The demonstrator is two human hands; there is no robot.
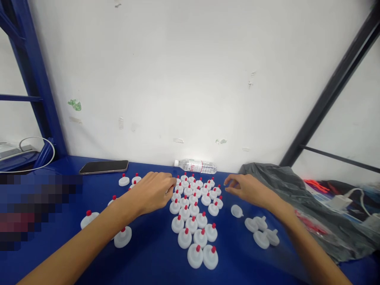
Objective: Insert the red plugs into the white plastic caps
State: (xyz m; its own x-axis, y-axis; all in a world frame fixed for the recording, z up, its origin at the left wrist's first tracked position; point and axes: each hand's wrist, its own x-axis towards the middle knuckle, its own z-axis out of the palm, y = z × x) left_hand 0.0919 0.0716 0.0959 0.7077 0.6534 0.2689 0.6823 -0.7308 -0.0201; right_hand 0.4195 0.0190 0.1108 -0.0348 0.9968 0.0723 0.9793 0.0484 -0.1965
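Many white plastic funnel-like caps with red tips [192,224] stand in a cluster on the blue tabletop [154,253]. My left hand [156,192] is at the cluster's left edge, back upward, with its fingers curled in. Whatever those fingers hold, if anything, is hidden. Off the cluster's right edge is my right hand [239,187], its thumb and forefinger apart and nothing visible between them. Below it lies a white cap without a red tip [236,211], and several more bare caps [261,239] sit together nearer to me. Other red-tipped caps [122,237] are scattered around my left forearm.
A clear plastic bottle [196,166] lies against the white wall. The phone [103,167] rests at the back left. On the right are a grey plastic bag [276,190] and a clear bag of red pieces [314,225]. Blue frame posts [44,79] rise at left.
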